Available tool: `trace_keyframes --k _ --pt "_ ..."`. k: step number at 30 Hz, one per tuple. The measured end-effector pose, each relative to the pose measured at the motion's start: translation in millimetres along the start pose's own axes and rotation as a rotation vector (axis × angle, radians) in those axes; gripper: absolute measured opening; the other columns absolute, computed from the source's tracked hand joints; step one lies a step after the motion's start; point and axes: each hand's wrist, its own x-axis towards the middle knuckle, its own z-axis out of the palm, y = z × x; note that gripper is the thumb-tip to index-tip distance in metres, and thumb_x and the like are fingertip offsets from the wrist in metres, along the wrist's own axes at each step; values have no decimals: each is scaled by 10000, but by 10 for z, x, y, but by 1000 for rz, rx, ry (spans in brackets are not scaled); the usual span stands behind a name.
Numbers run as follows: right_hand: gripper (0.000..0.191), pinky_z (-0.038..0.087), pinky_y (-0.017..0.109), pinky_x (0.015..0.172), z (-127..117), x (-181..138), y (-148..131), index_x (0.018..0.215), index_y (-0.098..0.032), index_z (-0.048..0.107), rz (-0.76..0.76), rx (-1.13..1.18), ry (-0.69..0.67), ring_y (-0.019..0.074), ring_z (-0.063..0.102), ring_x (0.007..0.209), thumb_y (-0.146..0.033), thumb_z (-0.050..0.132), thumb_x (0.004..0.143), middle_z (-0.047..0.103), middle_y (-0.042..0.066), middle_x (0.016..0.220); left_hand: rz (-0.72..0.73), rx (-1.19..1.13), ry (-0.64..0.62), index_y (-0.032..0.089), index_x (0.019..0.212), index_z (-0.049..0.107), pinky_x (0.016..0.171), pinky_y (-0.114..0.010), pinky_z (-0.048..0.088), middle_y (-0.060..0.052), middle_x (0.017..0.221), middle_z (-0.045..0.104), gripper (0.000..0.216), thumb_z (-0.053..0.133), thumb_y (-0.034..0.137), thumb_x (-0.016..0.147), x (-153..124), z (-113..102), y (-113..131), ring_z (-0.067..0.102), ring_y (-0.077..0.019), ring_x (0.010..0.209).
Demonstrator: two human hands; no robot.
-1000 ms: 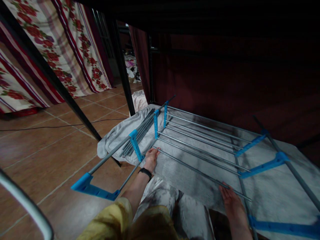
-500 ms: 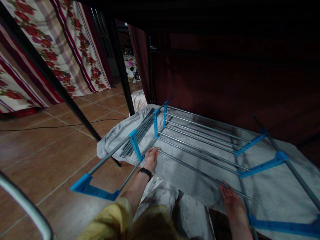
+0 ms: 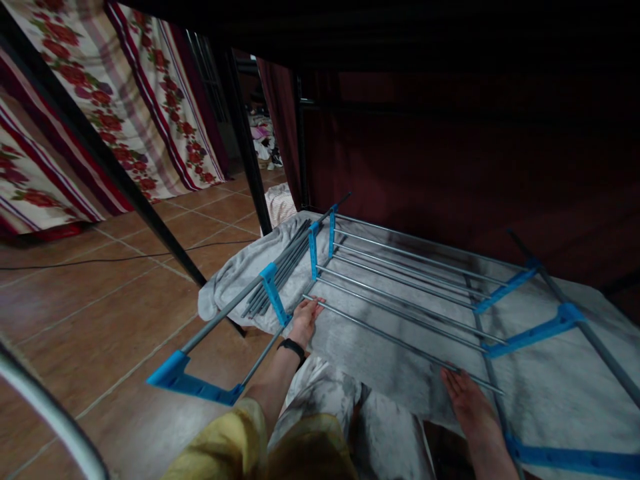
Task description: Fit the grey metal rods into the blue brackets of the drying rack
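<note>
My left hand (image 3: 304, 321), with a dark band on its wrist, is closed in a pinch around a thin grey metal rod (image 3: 383, 337) near its left end. Toward the rod's other end, my right hand (image 3: 466, 398) has its fingers stretched out, their tips touching the rod. Beyond the hands stands a partly assembled rack of grey tubes with blue plastic brackets (image 3: 533, 331) on the right and matching blue brackets (image 3: 274, 293) on the left. Several thin rods (image 3: 400, 250) run across between the two sides.
A bundle of loose grey rods (image 3: 280, 270) lies on the grey blanket (image 3: 225, 283) at the left. Black metal posts (image 3: 250, 143) and a dark overhead frame surround the bed. A white curved tube (image 3: 53, 417) shows at lower left, above the tiled floor (image 3: 135, 320).
The whole scene has shifted slightly right and down as the camera moved. Both hands keep nearly the same places on the rod.
</note>
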Motion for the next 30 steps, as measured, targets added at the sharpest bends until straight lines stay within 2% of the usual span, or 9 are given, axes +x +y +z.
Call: trace_keyframes --k 5,7,11,16,21,27,30 --pt "95 523 493 1050 44 103 -75 801 -255 639 41 -14 40 207 693 980 -303 656 720 697 44 997 -6 10 11 143 769 660 865 -312 578 -58 760 705 125 750 58 790 25 -11 -19 729 -168 799" --pt "80 517 491 1058 32 161 -102 789 -258 636 23 -7 78 201 687 973 -284 649 714 693 34 974 -4 15 16 142 758 661 866 -312 577 -59 757 707 123 740 55 793 34 -12 -26 725 -162 782" --pt "96 523 500 1047 -34 244 -122 766 -260 638 -46 -20 65 209 681 974 -236 650 673 701 33 958 7 30 10 151 700 630 875 -311 574 -64 762 708 173 776 83 763 35 -5 -30 726 -167 796" --pt "72 517 507 1046 -57 212 -74 702 -248 614 -68 17 51 216 693 954 -227 669 661 718 38 950 14 59 13 158 654 578 886 -314 569 -60 758 703 271 844 146 703 25 11 -28 728 -175 814" --pt "43 548 500 1001 -9 150 -6 711 -241 638 -69 80 97 213 706 882 -236 679 700 718 33 878 5 75 24 173 627 557 876 -307 570 -60 750 704 274 799 120 741 28 25 -14 727 -171 814" --pt "120 592 357 924 10 107 0 783 -207 669 -101 113 49 161 711 865 -214 750 695 736 26 890 -29 90 38 176 608 528 838 -299 581 -61 751 708 297 774 91 752 33 42 11 722 -164 780" --pt "135 606 328 878 41 50 -18 785 -190 664 -119 130 36 161 719 872 -200 760 691 744 35 872 -37 96 37 177 631 548 838 -290 582 -56 760 707 260 748 77 762 21 55 24 727 -167 803"
